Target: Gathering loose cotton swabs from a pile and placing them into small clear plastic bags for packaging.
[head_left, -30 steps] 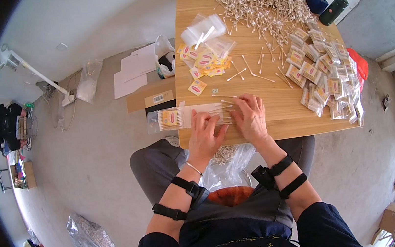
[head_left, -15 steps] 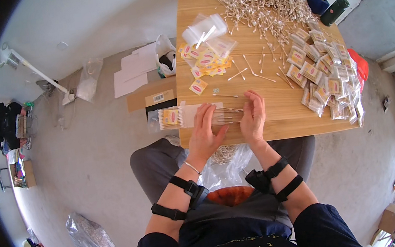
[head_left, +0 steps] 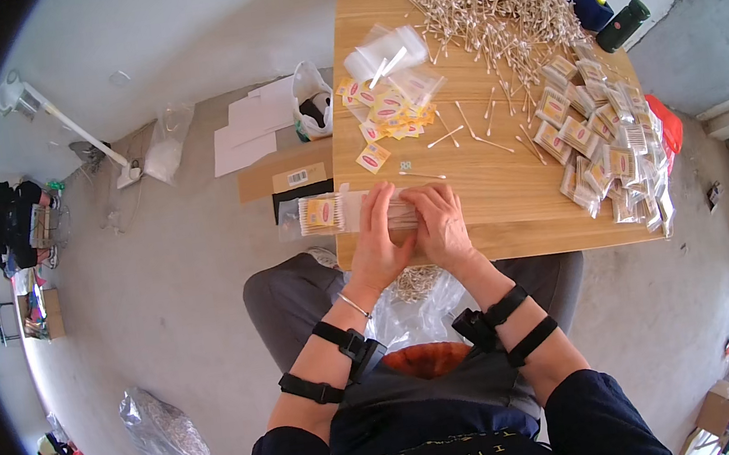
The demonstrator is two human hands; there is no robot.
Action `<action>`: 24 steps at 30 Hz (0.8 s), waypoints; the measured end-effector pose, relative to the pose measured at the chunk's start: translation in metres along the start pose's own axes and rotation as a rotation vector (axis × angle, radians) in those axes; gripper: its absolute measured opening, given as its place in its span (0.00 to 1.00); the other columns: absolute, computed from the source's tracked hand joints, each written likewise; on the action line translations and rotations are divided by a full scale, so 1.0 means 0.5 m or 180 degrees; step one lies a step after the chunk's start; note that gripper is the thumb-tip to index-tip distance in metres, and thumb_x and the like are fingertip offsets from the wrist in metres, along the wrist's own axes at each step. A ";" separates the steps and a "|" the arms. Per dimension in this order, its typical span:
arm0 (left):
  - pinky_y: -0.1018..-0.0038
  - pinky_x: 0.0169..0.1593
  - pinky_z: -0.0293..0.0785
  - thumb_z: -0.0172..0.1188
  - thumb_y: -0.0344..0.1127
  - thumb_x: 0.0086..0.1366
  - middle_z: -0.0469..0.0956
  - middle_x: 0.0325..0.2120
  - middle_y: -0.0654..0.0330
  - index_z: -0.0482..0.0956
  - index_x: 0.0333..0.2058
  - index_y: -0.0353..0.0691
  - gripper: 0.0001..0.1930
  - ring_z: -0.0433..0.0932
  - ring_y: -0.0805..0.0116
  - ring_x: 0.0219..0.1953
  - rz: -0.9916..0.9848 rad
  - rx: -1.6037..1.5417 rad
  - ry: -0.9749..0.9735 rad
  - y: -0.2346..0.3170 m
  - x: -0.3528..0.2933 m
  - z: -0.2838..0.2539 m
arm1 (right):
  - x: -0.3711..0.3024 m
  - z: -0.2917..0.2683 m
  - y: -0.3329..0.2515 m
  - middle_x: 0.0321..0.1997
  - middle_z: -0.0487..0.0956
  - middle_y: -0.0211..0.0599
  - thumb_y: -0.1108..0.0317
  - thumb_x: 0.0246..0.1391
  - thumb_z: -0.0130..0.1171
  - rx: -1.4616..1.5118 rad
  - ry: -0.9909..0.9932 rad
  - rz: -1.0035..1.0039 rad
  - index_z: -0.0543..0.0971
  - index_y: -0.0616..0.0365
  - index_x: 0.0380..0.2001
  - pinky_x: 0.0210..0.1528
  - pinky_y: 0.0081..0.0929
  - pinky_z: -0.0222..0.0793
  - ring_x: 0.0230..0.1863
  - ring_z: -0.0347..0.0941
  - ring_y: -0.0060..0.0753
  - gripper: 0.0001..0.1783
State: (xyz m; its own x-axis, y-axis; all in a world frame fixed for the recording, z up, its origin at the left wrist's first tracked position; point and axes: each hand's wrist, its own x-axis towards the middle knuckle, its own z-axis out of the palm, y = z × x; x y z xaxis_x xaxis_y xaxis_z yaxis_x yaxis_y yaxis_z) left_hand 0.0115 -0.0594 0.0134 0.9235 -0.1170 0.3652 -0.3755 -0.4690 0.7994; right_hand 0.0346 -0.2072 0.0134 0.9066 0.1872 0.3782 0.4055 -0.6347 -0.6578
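A row of cotton swabs (head_left: 401,215) lies near the table's front edge between my two hands. My left hand (head_left: 378,242) rests over their left part, fingers on the far side and thumb on the near side. From the right, my right hand (head_left: 442,223) presses against the swabs, its fingers bent and close together. The palms hide much of the row. Left of my left hand, a clear packet of swabs with a yellow card (head_left: 320,215) reaches over the table's left edge. One loose swab (head_left: 423,175) lies just beyond my fingers.
A large heap of loose swabs (head_left: 493,16) covers the far part of the table (head_left: 510,228). Finished-looking swab packets (head_left: 595,140) pile up at the right. Yellow cards (head_left: 387,111) and clear bags (head_left: 388,52) lie far left. A dark bottle (head_left: 623,25) stands at the back right.
My right hand has moved left, up against my left hand, and its fingers have folded over the swabs. The swabs that lay spread between the hands are now gathered closer.
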 end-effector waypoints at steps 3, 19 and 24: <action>0.54 0.70 0.53 0.67 0.25 0.49 0.61 0.62 0.44 0.59 0.63 0.35 0.42 0.58 0.42 0.66 -0.0085 -0.0041 -0.0075 -0.003 0.004 0.000 | -0.008 -0.001 0.001 0.44 0.79 0.37 0.80 0.44 0.54 0.0156 -0.0189 -0.0213 0.79 0.56 0.43 0.53 0.41 0.63 0.52 0.69 0.45 0.20; 0.53 0.69 0.56 0.63 0.33 0.58 0.71 0.55 0.51 0.73 0.50 0.35 0.21 0.66 0.50 0.61 0.0423 0.1115 -0.0533 0.013 0.005 0.005 | 0.122 -0.097 0.156 0.54 0.71 0.43 0.66 0.51 0.62 -0.1335 0.0427 0.1353 0.75 0.55 0.50 0.58 0.47 0.58 0.57 0.62 0.50 0.21; 0.52 0.69 0.55 0.64 0.34 0.58 0.71 0.56 0.52 0.74 0.51 0.38 0.21 0.65 0.51 0.62 0.0382 0.1059 -0.0555 0.010 0.005 0.010 | 0.166 -0.062 0.148 0.52 0.74 0.35 0.64 0.51 0.63 -0.1207 0.0479 0.0872 0.79 0.52 0.44 0.57 0.46 0.58 0.57 0.63 0.47 0.16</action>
State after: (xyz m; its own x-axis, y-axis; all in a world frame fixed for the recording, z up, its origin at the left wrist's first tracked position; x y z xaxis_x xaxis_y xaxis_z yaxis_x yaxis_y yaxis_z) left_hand 0.0124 -0.0666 0.0160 0.8848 -0.3218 0.3372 -0.4623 -0.6977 0.5473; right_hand 0.1365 -0.2620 0.0164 0.9357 -0.1176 0.3327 0.0579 -0.8789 -0.4735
